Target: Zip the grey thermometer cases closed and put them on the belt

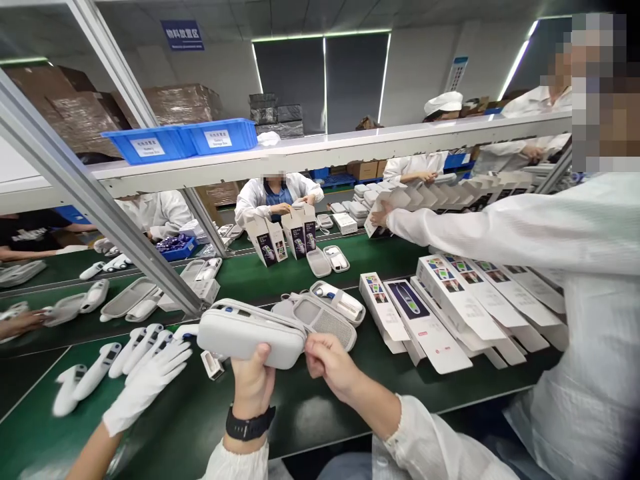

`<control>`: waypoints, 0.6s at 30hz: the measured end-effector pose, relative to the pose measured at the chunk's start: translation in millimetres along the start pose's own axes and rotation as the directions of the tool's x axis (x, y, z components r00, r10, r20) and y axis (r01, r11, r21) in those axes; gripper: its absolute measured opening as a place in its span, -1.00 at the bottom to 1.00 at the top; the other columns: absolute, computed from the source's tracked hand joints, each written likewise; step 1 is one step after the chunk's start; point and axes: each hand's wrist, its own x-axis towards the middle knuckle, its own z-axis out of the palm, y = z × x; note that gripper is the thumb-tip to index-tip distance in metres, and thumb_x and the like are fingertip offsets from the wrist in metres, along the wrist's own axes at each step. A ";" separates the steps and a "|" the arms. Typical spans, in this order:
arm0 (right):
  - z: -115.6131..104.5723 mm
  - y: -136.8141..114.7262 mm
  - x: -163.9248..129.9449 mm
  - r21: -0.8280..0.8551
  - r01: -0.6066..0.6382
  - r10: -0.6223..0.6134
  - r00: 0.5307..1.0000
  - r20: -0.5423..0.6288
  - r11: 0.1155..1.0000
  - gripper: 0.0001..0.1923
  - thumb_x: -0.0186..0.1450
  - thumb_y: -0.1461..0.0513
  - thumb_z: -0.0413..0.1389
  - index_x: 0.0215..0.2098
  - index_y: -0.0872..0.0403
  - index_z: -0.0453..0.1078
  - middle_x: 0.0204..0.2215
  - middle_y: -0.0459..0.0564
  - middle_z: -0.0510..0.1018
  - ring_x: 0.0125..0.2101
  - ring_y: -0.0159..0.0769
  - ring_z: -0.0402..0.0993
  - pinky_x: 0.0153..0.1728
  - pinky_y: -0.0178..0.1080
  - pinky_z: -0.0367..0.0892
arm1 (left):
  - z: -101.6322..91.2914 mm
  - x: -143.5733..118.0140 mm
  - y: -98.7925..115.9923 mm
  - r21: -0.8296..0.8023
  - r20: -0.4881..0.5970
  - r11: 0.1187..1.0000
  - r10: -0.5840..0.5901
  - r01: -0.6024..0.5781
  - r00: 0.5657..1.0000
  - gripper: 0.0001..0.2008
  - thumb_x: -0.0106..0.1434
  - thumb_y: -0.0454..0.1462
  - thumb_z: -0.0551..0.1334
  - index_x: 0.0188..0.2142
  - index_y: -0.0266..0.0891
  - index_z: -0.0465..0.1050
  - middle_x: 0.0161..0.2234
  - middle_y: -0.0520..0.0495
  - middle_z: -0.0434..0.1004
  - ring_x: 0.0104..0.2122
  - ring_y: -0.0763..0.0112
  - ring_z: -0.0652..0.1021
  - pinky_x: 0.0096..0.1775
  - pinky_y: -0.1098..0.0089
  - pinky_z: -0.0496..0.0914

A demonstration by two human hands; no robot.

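Left hand point(253, 380) fingers gripping grey zip case point(250, 332) from beneath, right hand point(330, 363) fingers pinched closed at its end

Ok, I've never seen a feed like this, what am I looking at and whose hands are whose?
This is one picture from a camera on a worker's head, looking down at a green belt. The two bare hands at the bottom are that worker's. The left hand, with a black watch, grips a white zip case. The right hand pinches the case's end, seemingly at the zipper. The white glove at left is a co-worker's, over a row of white thermometers. Another open case lies behind, printed boxes to the right.
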 end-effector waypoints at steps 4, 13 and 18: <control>-3.4 -29.7 9.0 -0.178 -0.068 0.045 0.991 -0.130 0.982 -0.68 0.12 0.20 0.11 -0.68 0.04 0.09 -0.74 -0.31 0.01 -0.71 -0.57 -0.20 -0.65 -0.35 -0.27 | -5.1 -1.4 -7.1 0.309 0.042 0.945 0.103 -0.111 0.994 -0.33 -0.21 -0.12 0.58 -0.08 -0.21 0.50 -0.22 -0.11 0.63 -0.20 0.10 0.60 -0.10 0.14 0.51; 7.8 -96.6 37.2 -0.651 0.223 -0.242 0.968 0.062 0.726 -0.69 0.20 0.22 0.00 -0.65 0.05 0.02 -0.65 -0.23 0.06 -0.57 -0.47 -0.02 -0.53 -0.33 -0.07 | 14.5 3.5 38.5 0.778 0.586 0.338 -0.090 -0.529 0.805 -0.44 0.00 0.00 0.44 -0.06 -0.19 0.49 -0.12 -0.18 0.56 -0.21 0.05 0.58 -0.19 0.17 0.44; 24.5 -108.5 30.9 -0.900 0.258 -0.265 0.949 0.169 0.351 -0.70 0.25 0.26 -0.04 -0.63 0.06 0.09 -0.67 -0.20 0.17 -0.58 -0.43 0.09 -0.51 -0.32 -0.02 | 23.4 9.1 53.9 0.782 0.599 -0.028 -0.238 -0.622 0.764 -0.49 0.06 -0.06 0.39 -0.03 -0.23 0.44 -0.18 -0.20 0.60 -0.21 -0.04 0.59 -0.21 0.15 0.36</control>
